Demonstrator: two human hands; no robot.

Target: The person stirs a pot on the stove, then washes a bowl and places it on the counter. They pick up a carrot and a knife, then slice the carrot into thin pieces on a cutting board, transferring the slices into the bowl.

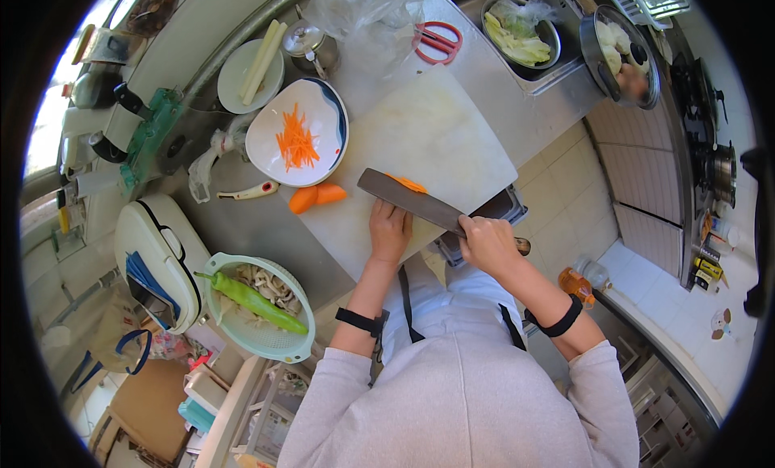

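Observation:
My right hand (489, 241) grips the wooden handle of a cleaver (418, 206), whose dark blade lies across a white cutting board (424, 129). My left hand (390, 229) is on the near side of the blade, fingertips close to or touching it; whether anything is under them is hidden. Along the blade's far side lie some thin orange carrot slices (407, 183). Two carrot pieces (315, 196) rest at the board's left edge. Beyond them, a white plate (263, 141) with a dark blue rim section carries a heap of carrot shreds (296, 141).
Left of the board are a peeler-like handle (248, 192) and a colander (212, 322) with a green pepper (260, 304) and mushrooms. Red-handled scissors (439, 42) and a plastic bag (369, 20) lie at the back. A sink (533, 86) holds a bowl of leafy greens.

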